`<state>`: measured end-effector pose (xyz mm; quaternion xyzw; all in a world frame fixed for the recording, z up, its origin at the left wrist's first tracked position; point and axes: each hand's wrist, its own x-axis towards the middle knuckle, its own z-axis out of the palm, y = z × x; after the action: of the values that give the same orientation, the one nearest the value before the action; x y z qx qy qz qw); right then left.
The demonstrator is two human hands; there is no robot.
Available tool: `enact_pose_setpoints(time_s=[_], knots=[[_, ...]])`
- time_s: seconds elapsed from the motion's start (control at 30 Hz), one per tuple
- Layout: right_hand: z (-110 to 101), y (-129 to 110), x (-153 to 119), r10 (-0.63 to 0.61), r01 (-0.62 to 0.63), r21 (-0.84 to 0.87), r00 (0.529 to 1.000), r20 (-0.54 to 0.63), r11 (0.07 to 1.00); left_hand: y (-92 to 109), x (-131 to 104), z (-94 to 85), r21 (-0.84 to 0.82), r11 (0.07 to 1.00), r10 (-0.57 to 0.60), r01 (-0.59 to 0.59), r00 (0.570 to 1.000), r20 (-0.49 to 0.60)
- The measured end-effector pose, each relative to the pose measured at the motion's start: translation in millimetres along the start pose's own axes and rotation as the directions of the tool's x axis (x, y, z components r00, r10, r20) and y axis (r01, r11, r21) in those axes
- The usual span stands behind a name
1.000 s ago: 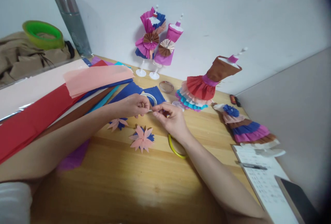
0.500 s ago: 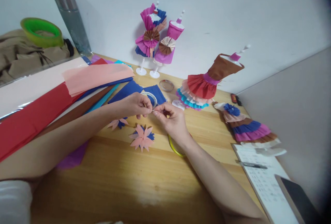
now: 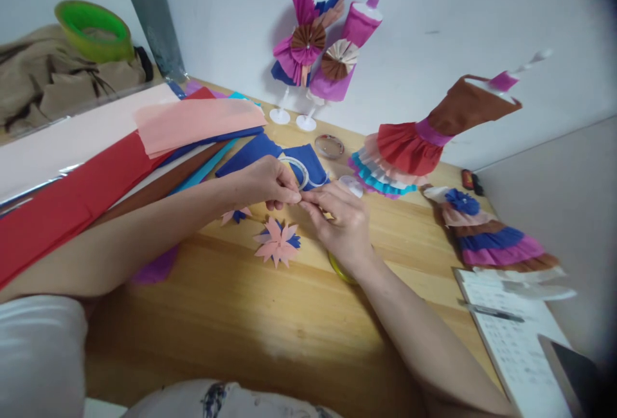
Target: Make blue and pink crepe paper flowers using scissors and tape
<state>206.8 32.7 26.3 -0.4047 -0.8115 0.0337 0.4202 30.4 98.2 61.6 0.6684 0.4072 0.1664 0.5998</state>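
My left hand (image 3: 276,182) and my right hand (image 3: 340,215) meet fingertip to fingertip above the table, both closed in a pinch. Whatever lies between the fingertips is too small to make out. Just behind them a white tape roll (image 3: 304,175) rests on folded blue paper (image 3: 308,157). Below the hands lies a layered paper flower (image 3: 277,242) with pink petals over blue ones. A second pink and blue flower (image 3: 237,215) is partly covered by my left forearm. Under my right wrist shows part of a yellow ring (image 3: 342,269).
Strips of coloured paper (image 3: 91,190) spread across the left side. Small dress forms in paper clothes (image 3: 308,51) stand along the wall, one in a brown top (image 3: 470,109) farther right. A paper dress (image 3: 496,238), a pen (image 3: 496,312) and a written sheet (image 3: 506,347) lie at right.
The view has shifted, so the scene sits a little farther right and higher, and my lap now shows. My hands remain pinched together, with the right fingers slightly more closed over.
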Motion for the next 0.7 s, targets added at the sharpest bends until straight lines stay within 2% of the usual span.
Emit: enact_pose_setpoints(time_s=[0.17, 0.27, 0.33, 0.4, 0.47, 0.57, 0.63, 0.7], knots=[[1, 1, -2, -0.098, 0.098, -0.145, 0.995, 0.01, 0.985, 8, -8, 6.7, 0.027, 0.997, -0.077, 0.078, 0.996, -0.04], [1, -1, -4, -0.09, 0.085, -0.207, 0.996, -0.015, 0.975, 11, -9, 10.2, -0.065, 0.994, -0.094, 0.088, 0.991, -0.095], [1, -3, -4, -0.053, 0.046, -0.182, 0.998, -0.033, 0.982, 10, -8, 11.2, -0.155, 0.984, -0.103, 0.085, 0.989, -0.106], [0, -5, -4, 0.043, -0.046, -0.073, 0.998, -0.052, 0.996, 9, -6, 11.2, -0.23, 0.969, -0.111, 0.088, 0.99, -0.088], [1, -6, -4, 0.209, -0.203, 0.11, 0.977, -0.05, 0.973, 8, -5, 10.6, -0.277, 0.957, -0.112, 0.089, 0.991, -0.069], [2, -4, -5, 0.461, -0.428, 0.385, 0.887, 0.007, 0.818, 8, -5, 9.7, -0.271, 0.96, -0.091, 0.073, 0.994, -0.057], [3, -4, -5, 0.557, -0.504, 0.485, 0.829, 0.042, 0.714, 9, -6, 9.4, -0.199, 0.978, -0.076, 0.064, 0.995, -0.057], [4, -4, -5, 0.601, -0.537, 0.514, 0.798, 0.052, 0.669, 10, -7, 9.4, -0.106, 0.992, -0.071, 0.064, 0.996, -0.062]])
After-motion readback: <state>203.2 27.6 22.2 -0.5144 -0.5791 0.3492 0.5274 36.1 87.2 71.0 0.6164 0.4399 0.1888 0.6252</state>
